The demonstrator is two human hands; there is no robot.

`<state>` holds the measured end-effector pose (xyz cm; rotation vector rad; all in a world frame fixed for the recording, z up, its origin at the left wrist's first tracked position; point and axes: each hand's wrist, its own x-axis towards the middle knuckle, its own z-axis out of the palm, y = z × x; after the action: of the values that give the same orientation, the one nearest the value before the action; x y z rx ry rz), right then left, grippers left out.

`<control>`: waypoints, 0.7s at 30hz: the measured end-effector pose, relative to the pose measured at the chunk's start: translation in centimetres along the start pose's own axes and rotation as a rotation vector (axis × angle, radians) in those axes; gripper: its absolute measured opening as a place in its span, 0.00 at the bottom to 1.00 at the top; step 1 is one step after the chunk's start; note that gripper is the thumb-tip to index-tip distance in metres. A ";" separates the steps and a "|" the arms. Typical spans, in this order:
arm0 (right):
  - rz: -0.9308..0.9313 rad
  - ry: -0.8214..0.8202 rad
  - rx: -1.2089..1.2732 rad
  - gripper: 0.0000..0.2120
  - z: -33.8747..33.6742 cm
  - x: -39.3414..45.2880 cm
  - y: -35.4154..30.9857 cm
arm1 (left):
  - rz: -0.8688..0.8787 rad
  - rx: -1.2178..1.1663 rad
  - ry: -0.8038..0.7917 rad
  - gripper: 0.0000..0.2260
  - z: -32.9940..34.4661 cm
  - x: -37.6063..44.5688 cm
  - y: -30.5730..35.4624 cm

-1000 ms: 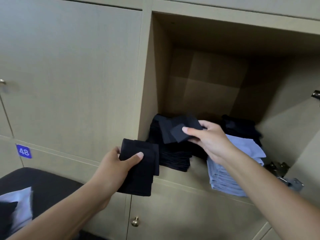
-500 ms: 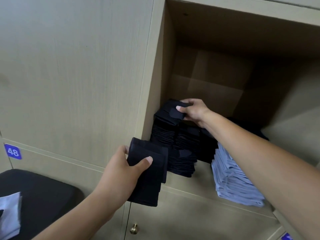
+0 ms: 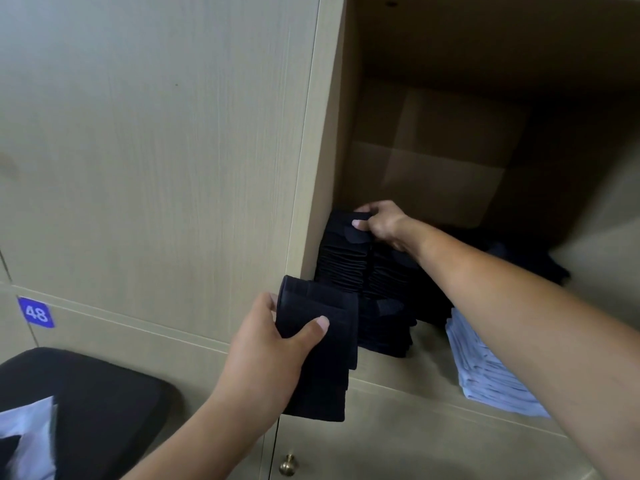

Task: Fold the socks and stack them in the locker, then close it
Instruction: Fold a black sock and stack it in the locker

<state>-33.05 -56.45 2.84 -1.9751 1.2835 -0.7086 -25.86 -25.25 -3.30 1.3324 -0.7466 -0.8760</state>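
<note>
The open locker (image 3: 429, 157) holds a tall stack of folded dark socks (image 3: 343, 261) against its left wall, and a lower dark stack (image 3: 384, 323) lies in front of it. My right hand (image 3: 379, 223) reaches in and pinches a folded dark sock (image 3: 349, 233) on top of the tall stack. My left hand (image 3: 273, 344) grips another folded dark sock (image 3: 322, 372) in front of the locker's lower left corner, thumb across its front. A stack of folded light blue socks (image 3: 485, 372) lies at the right on the locker floor, partly behind my right forearm.
More dark fabric (image 3: 533, 261) lies deep at the back right. A closed door (image 3: 156, 150) is left of the locker, with a label 48 (image 3: 35, 312) below it. A brass knob (image 3: 288, 464) sits on a lower door. A black seat (image 3: 86, 407) with light fabric (image 3: 27, 441) is at bottom left.
My right hand carried the small folded dark sock up and deeper onto the tall stack and now holds it there. My left hand keeps hold of its sock. The camera moved closer.
</note>
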 end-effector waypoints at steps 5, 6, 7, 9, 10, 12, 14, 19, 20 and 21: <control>-0.044 -0.014 -0.240 0.19 -0.1 -0.3 -0.4 | 0.006 -0.007 -0.018 0.10 -0.4 -0.3 0.1; -0.049 -0.020 -0.279 0.22 -0.2 -0.5 -0.5 | 0.009 -0.004 -0.017 0.10 -0.5 -0.3 0.1; -0.047 -0.026 -0.309 0.25 -0.1 -0.6 -0.7 | 0.012 -0.002 -0.016 0.10 -0.5 -0.4 0.2; -0.045 -0.041 -0.357 0.28 -0.2 -1.0 -1.0 | 0.013 -0.003 -0.017 0.10 -0.6 -0.4 0.3; -0.052 -0.048 -0.375 0.29 -0.3 -1.3 -1.1 | 0.009 -0.007 -0.020 0.10 -0.5 -0.5 0.4; -0.080 -0.062 -0.399 0.29 -0.8 -2.2 -1.3 | 0.002 -0.019 -0.026 0.10 -0.5 -0.6 0.5; -0.128 -0.072 -0.413 0.29 -1.4 -3.4 -1.4 | 0.005 -0.018 -0.028 0.10 -0.5 -0.8 0.6; -0.315 -0.003 -0.294 0.19 -2.5 -8.9 -1.2 | 0.018 -0.022 -0.032 0.09 -0.6 -1.1 0.9; -0.345 0.000 -0.228 0.16 -2.4 -10.5 -1.1 | 0.019 -0.019 -0.037 0.09 -0.6 -1.2 1.0; -0.362 -0.020 -0.157 0.13 -2.3 -12.3 -1.1 | 0.020 -0.010 -0.042 0.09 -0.6 -1.3 1.0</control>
<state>-38.69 -45.33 4.11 -2.3703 1.0041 -0.7743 -25.91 -23.77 -2.29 1.2991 -0.7857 -0.8930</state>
